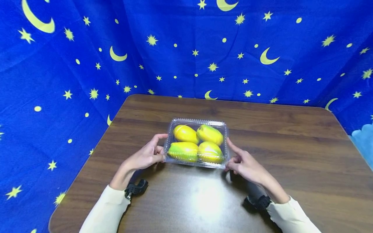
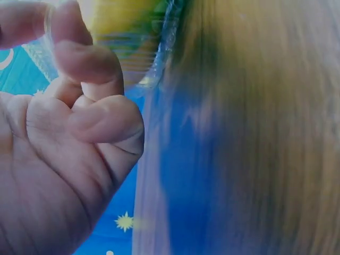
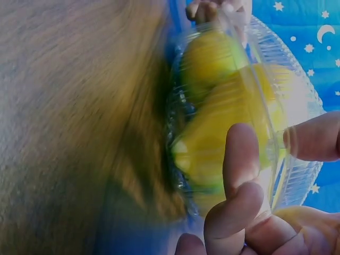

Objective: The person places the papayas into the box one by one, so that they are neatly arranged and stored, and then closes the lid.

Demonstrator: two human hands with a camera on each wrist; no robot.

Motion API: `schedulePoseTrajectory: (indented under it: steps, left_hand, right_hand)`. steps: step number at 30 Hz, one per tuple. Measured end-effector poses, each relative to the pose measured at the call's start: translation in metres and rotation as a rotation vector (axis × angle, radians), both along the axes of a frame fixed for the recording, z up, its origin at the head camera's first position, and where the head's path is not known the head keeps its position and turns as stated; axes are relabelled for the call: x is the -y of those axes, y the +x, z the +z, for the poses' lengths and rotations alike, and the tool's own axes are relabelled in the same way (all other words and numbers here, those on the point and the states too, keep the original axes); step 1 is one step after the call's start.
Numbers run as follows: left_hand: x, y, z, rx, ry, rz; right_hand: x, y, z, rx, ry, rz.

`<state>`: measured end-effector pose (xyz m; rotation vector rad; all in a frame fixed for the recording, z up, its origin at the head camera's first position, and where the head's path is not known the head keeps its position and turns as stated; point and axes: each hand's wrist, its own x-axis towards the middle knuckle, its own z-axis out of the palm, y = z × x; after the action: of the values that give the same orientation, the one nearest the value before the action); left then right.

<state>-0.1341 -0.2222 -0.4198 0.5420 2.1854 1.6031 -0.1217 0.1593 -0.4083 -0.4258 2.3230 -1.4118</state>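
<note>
A clear plastic clamshell box [image 1: 196, 164] with ridged edges holds several yellow-green mangoes [image 1: 183, 151]. Its lid is down over them. My left hand [image 1: 144, 155] grips the box's left side, index finger at the upper edge and thumb near the front corner. On the opposite side my right hand [image 1: 247, 166] holds it the same way. In the right wrist view, the box [image 3: 183, 101] appears raised off the table, with mangoes [image 3: 212, 130] showing through its wall. Only a corner of the box [image 2: 151, 71] shows beyond my left fingers in the left wrist view.
The brown wooden table [image 1: 291, 145] has rounded far corners, and light glares off its near part. A blue cloth [image 1: 180, 29] with yellow moons and stars hangs behind and to the left. Black straps [image 1: 135, 188] sit on both wrists.
</note>
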Motion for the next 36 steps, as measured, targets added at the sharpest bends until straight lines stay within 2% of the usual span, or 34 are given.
schedulePoseTrajectory:
  steps: [9,19,26,36]
  left_hand:
    - [-0.0017,0.0033,-0.0032,0.02,0.021,0.017]
    - [0.0016,0.003,-0.0055,0.006,0.071,-0.013]
    - [0.0046,0.0022,-0.0065,-0.02,0.126,-0.037]
    - [0.0055,0.0027,-0.0057,-0.04,0.153,-0.057]
  right_hand:
    - [0.0012,0.0028,-0.0025,0.019,-0.034,-0.015]
    - [0.0049,0.008,-0.0016,0.03,-0.099,-0.008]
    - [0.0067,0.0071,-0.0013,0.049,-0.176,-0.001]
    - [0.0059,0.0052,-0.0072,0.048,-0.266,0.013]
